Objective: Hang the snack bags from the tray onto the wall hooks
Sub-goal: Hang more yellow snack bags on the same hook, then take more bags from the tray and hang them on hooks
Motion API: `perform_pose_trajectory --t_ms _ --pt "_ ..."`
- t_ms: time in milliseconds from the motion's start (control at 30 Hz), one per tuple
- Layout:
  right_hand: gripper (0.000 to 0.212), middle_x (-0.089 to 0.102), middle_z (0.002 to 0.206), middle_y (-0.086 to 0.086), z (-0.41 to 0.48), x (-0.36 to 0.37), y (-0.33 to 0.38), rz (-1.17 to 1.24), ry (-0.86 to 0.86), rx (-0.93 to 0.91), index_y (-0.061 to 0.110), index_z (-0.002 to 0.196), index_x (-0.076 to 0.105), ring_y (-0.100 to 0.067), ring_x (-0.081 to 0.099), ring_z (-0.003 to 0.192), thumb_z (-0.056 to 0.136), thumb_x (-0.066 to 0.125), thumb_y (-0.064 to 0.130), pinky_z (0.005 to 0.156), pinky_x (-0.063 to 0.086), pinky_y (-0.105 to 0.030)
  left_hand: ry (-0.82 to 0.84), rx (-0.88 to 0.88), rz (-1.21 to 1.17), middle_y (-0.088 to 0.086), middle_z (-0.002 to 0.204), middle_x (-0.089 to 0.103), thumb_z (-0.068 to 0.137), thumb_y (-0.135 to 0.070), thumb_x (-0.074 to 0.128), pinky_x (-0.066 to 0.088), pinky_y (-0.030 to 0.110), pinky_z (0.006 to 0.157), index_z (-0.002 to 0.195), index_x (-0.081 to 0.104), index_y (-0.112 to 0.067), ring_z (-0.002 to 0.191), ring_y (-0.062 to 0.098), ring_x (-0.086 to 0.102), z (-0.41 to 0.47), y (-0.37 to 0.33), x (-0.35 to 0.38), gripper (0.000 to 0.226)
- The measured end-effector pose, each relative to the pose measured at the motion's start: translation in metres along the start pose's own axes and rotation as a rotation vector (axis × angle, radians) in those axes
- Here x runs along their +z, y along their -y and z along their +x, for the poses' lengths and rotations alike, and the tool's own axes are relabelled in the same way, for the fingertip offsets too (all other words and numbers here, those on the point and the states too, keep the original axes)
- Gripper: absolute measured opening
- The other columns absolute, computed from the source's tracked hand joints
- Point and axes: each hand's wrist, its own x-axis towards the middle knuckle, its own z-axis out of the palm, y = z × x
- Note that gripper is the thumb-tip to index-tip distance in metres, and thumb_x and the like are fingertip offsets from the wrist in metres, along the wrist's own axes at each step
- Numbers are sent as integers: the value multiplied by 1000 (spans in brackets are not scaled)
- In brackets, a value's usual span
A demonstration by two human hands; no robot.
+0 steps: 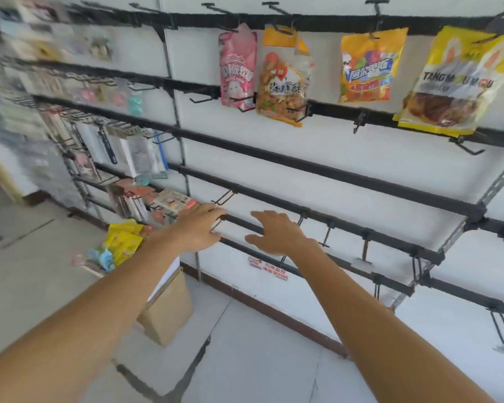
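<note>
Several snack bags hang on the top rail: a pink bag (238, 68), a clear bag of fried snacks (284, 80), a yellow candy bag (368, 65) and a large yellow bag (460, 82). Low on the left, yellow and blue snack bags (120, 245) lie piled on the tray, whose edge is mostly hidden. My left hand (200, 228) reaches toward a low black rail (346, 225), its fingers curled around a wire hook (217, 225). Beside it, my right hand (277, 232) hovers with fingers spread, holding nothing.
A cardboard box (166, 306) stands on the floor under the tray. Black rails with bare hooks (364, 245) cross the white wall. Blurred hanging goods (122, 149) fill the left racks. A red sticker (268, 269) sits low on the wall.
</note>
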Motion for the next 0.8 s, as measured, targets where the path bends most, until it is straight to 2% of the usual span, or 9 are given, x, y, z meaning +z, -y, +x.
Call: perform_pose_trajectory --t_ms 100,200,300,367,433,467,633,733,800 --pt "71 26 162 -5 32 17 45 3 36 -89 28 157 23 -33 26 146 97 49 55 116 29 -53 2 -98 -2 4 164 13 97 -33 53 17 48 119 155 21 -30 150 26 13 -24 50 8 67" --pt "73 26 162 -5 69 45 94 8 91 -173 28 156 24 -32 25 147 95 49 59 117 28 -52 1 -162 9 4 157 30 94 -34 56 32 44 112 151 30 -26 144 30 30 -45 103 19 64" --pt "65 42 150 -6 101 80 147 68 145 -243 26 147 39 -35 38 139 93 53 58 109 37 -49 33 -245 13 3 149 39 86 -32 60 38 45 106 149 32 -32 136 32 40 -57 164 35 69" --pt "56 54 137 -4 124 99 181 103 167 -275 30 135 48 -31 50 127 88 56 59 101 44 -49 59 -284 30 4 152 36 88 -33 60 36 45 107 152 26 -33 136 34 40 -59 202 42 72" --pt "57 59 132 4 149 115 209 123 198 -294 39 134 50 -24 54 121 81 53 61 99 46 -46 68 -296 31 5 155 34 91 -30 58 34 46 109 155 22 -33 138 35 36 -54 235 46 73" --pt "59 60 133 3 161 119 222 129 200 -309 42 135 49 -26 54 123 80 51 61 100 46 -46 72 -302 30 5 156 32 92 -28 58 33 46 110 155 20 -33 140 34 34 -49 252 47 74" --pt "43 56 140 -4 216 134 269 136 205 -349 27 138 52 -31 49 131 96 55 36 104 39 -40 88 -305 -5 2 156 33 92 -26 57 33 45 109 153 26 -32 139 31 35 -25 327 57 68" --pt "60 39 155 -2 252 154 282 121 256 -311 27 149 41 -32 39 139 95 57 46 111 37 -46 98 -312 -17 3 155 33 93 -28 56 32 45 110 151 30 -30 138 30 36 -7 360 63 63" --pt "61 37 157 -1 278 168 287 128 287 -292 29 148 42 -30 39 140 93 57 50 111 37 -47 108 -312 -36 3 156 33 94 -28 54 31 46 110 152 30 -30 139 30 35 7 380 68 62"
